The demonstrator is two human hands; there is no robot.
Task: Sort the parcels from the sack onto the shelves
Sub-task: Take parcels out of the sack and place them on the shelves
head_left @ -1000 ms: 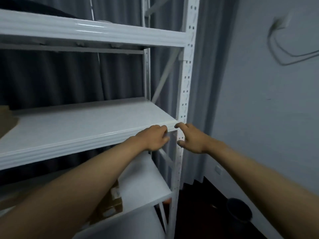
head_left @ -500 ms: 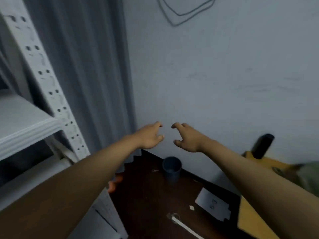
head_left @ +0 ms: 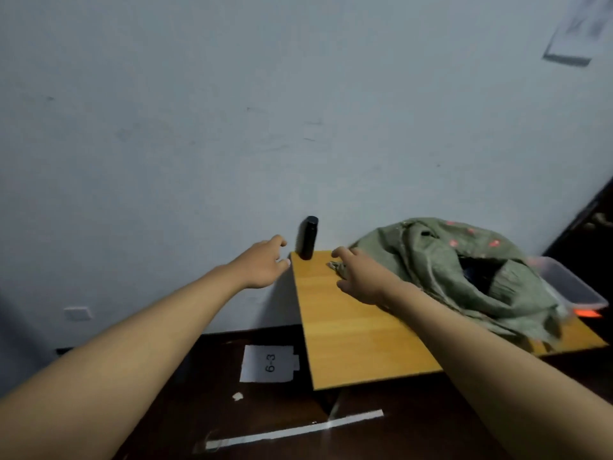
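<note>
Sack interior dark and indistinct; clear bin partly behind it; wall paper blurred, edge-cropped.

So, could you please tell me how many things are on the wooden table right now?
3: a black bottle upright at the back left corner, the green sack across the right side, and a clear plastic tub behind it. More may be hidden under the sack.

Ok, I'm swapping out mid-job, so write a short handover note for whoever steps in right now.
Left hand: empty, loosely open, beside the table's far corner.
Right hand: empty, open, above the wooden table, reaching toward the green sack.
The sack lies slumped on the table, mouth open with something dark inside.
Shelves are out of view, so the sorted count is unknown.
Next, probably: pull a parcel from the sack.
</note>
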